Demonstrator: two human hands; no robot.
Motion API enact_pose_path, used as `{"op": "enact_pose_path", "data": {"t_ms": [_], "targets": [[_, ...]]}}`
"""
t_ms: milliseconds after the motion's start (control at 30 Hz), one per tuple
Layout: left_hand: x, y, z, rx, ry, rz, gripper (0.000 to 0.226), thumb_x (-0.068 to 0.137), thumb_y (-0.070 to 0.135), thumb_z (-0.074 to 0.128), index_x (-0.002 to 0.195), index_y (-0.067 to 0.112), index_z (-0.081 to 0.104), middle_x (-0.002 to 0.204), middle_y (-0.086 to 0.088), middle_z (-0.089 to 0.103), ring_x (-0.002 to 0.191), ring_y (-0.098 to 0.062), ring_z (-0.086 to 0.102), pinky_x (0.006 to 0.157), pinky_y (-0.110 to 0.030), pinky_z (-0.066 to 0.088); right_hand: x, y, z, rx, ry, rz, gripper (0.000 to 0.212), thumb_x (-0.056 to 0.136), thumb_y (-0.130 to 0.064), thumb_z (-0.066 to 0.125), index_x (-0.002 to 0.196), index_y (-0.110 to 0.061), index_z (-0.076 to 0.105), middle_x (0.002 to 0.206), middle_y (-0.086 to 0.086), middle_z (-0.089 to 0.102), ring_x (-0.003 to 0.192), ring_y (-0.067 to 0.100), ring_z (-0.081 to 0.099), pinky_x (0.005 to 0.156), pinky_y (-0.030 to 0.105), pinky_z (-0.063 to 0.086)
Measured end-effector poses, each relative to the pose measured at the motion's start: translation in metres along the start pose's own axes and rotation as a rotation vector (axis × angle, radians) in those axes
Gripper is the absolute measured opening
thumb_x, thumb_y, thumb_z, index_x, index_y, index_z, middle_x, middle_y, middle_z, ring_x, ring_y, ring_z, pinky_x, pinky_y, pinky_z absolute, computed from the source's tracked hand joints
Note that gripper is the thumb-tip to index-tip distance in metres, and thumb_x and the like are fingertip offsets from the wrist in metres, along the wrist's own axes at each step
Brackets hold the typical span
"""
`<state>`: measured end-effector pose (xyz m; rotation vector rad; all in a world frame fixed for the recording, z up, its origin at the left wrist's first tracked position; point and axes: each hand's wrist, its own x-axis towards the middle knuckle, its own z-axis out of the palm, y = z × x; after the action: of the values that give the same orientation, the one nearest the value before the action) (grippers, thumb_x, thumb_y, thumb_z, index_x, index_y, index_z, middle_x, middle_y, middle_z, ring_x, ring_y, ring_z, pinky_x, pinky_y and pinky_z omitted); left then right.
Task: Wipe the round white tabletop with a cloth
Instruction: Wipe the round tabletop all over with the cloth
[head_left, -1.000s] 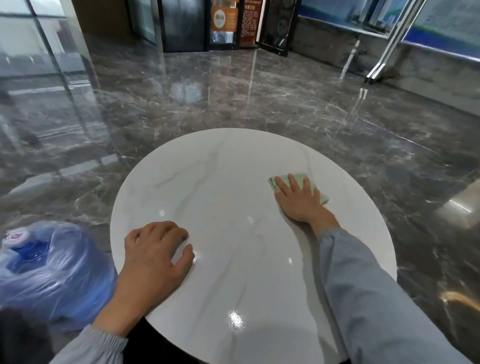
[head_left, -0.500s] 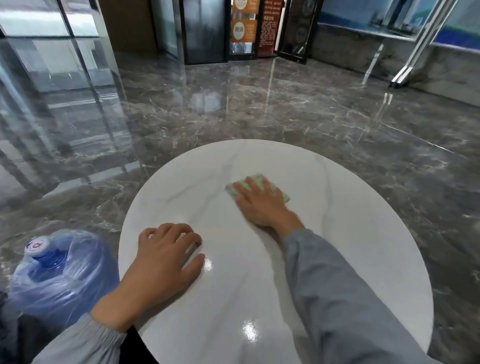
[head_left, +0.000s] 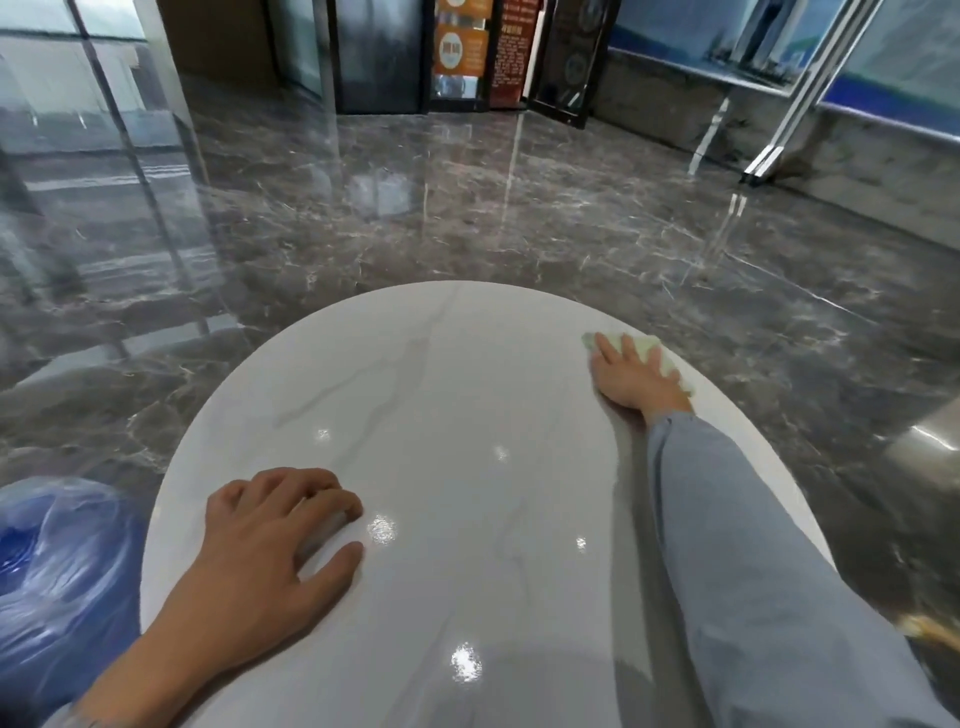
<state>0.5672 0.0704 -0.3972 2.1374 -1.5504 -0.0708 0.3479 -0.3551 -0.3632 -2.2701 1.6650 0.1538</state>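
Observation:
The round white tabletop (head_left: 457, 395), glossy with faint grey veins, fills the lower middle of the head view. A pale green cloth (head_left: 655, 354) lies flat at its far right edge. My right hand (head_left: 631, 378) presses down on the cloth with fingers spread, and the grey sleeve stretches back toward me. My left hand (head_left: 275, 540) rests on the near left part of the top, fingers curled, holding nothing. Most of the cloth is hidden under my right hand.
A blue water jug (head_left: 57, 571) wrapped in clear plastic stands on the floor just left of the table. Dark polished marble floor (head_left: 467, 208) surrounds the table. Glass panels rise at the left, dark doors and signs at the back.
My right hand has slid the cloth from the middle of the tabletop out to the far right edge. My left hand stays planted at the near left.

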Motion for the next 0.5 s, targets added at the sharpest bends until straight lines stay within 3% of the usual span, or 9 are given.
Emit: {"op": "enact_pose_path", "data": {"t_ms": [200,300,400,500], "targets": [[0.000,0.001,0.000,-0.005,-0.004,-0.006,0.031,0.089,0.061,0.053,0.114,0.048,0.066,0.123,0.028,0.054,0.121,-0.003,0.047,0.104,-0.044,0.032,-0.061,-0.217,0.084,-0.167,-0.148,-0.731,0.056,0.104,-0.064,0.013,0.158,-0.057,0.004,0.172,-0.014,-0.011,0.156,0.034,-0.020,0.118,0.067,-0.014],[0.001,-0.003,0.001,-0.029,0.006,0.000,0.026,0.090,0.060,0.056,0.114,0.050,0.062,0.125,0.032,0.050,0.122,0.002,0.043,0.103,-0.041,0.031,-0.115,-0.273,0.121,-0.242,-0.194,-1.037,0.055,0.101,-0.068,0.011,0.155,-0.060,0.005,0.172,-0.015,-0.009,0.156,0.033,-0.019,0.113,0.067,-0.018],[0.003,-0.005,-0.001,-0.035,-0.003,-0.024,0.027,0.091,0.061,0.055,0.116,0.053,0.061,0.127,0.034,0.049,0.127,0.008,0.037,0.109,-0.036,0.025,-0.109,-0.269,0.112,-0.222,-0.174,-1.039,0.055,0.102,-0.068,0.013,0.156,-0.059,0.009,0.172,-0.017,-0.006,0.157,0.028,-0.015,0.117,0.062,-0.014],[0.003,-0.007,-0.002,-0.070,0.009,-0.042,0.033,0.088,0.061,0.055,0.118,0.054,0.063,0.130,0.031,0.049,0.131,0.008,0.038,0.110,-0.035,0.026,-0.061,-0.225,0.075,-0.142,-0.093,-0.752,0.053,0.106,-0.061,0.014,0.159,-0.054,0.010,0.172,-0.015,-0.004,0.158,0.028,-0.012,0.121,0.063,-0.005]]}}
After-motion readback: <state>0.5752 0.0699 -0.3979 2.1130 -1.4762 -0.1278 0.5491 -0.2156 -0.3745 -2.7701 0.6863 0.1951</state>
